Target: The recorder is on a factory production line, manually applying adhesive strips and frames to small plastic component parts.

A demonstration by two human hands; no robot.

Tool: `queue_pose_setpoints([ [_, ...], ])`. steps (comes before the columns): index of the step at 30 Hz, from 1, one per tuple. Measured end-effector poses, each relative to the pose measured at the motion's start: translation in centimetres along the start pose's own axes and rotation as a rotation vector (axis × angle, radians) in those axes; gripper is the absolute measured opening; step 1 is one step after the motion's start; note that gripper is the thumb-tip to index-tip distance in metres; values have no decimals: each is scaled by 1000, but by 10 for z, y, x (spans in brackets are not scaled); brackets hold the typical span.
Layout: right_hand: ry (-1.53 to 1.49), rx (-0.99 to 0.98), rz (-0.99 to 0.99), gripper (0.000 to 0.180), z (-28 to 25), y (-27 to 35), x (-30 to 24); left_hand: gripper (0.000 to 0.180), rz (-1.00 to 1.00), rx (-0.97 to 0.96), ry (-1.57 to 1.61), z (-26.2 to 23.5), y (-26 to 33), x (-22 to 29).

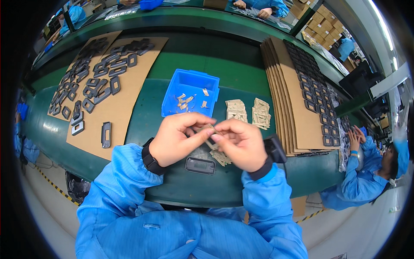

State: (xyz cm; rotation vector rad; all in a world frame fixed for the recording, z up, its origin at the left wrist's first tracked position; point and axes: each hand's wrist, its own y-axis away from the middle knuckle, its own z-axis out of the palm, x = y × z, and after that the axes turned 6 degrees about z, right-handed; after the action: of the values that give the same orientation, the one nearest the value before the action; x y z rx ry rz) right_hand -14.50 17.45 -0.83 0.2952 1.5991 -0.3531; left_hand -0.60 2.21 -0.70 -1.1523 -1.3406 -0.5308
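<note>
My left hand (174, 137) and my right hand (242, 144) meet above the near part of the green table. Both pinch a thin tan frame-shaped strip (210, 146), which the fingers partly cover. Just below them a black plastic frame-shaped housing (200, 165) lies flat. Partly behind my right hand is a small loose pile of tan strips (221, 158). Beyond the hands stand two more piles of strips, a left pile (236, 110) and a right pile (261, 113). A blue bin (172, 93) holds several small tan scraps (184, 102).
At left, a cardboard sheet (142, 71) carries many scattered black housings (92, 86). At right, stacked cardboard sheets (280, 86) carry housings in rows (310, 86). A co-worker (358, 172) sits at the right end; other people's hands (265, 13) show across the bench.
</note>
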Motion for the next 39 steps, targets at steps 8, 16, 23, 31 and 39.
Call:
queue_pose_setpoints([
  [8, -291, 70, 149, 18, 11, -2, 21, 17, 99, 136, -139, -2, -3, 0],
  [16, -44, 173, 59, 12, 15, -1, 14, 18, 588, 22, -575, -9, -8, -16],
  [23, 122, 236, -5, 9, 14, -2, 18, 21, 611, -15, -716, -1, -3, -13],
  [31, 374, 288, -160, 8, 18, -1, 13, 18, 595, -97, -928, -3, 2, -2],
  [39, 183, 248, -54, 7, 17, -1, 20, 13, 566, 30, -773, -3, 0, -13],
])
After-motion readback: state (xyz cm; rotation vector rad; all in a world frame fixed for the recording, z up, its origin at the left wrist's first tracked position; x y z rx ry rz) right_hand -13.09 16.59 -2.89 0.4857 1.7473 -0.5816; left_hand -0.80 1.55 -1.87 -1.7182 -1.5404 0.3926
